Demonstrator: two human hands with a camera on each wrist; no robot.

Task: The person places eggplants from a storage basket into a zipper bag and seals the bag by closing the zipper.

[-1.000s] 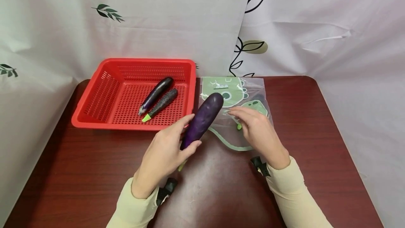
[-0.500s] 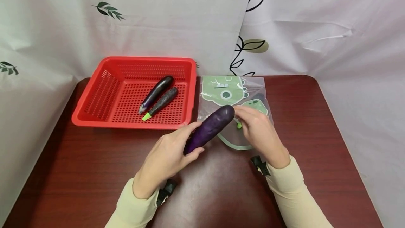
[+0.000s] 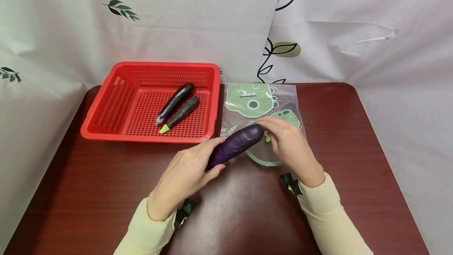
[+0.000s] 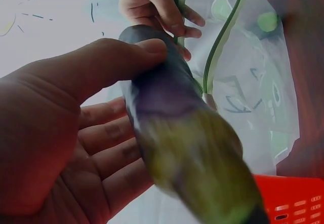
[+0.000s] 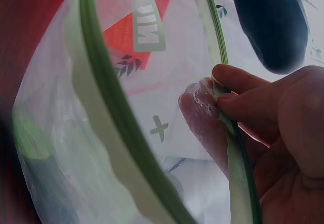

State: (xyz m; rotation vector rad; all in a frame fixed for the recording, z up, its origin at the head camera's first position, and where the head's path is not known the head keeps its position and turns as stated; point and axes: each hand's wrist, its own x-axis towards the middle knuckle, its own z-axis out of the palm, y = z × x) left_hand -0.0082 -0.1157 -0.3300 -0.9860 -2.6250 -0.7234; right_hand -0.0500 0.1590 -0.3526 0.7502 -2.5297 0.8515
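Observation:
My left hand holds a dark purple eggplant, thumb on one side and fingers on the other. The eggplant slants with its rounded end toward my right hand; its greenish stem end shows blurred in the left wrist view. A clear zip bag printed with green cartoon shapes lies on the table. My right hand pinches one edge of its mouth, and the green zip strips stand apart in the right wrist view. Inside the bag, a dark shape with a bright green tip is partly veiled by plastic.
A red perforated basket stands left of the bag. Two more dark vegetables lie in it: a glossy eggplant and a speckled one with a bright green end. A white patterned curtain hangs behind the brown table.
The eggplant has tilted, its rounded end swinging right and down toward my right hand and the bag's mouth. My right hand has stayed nearly in place.

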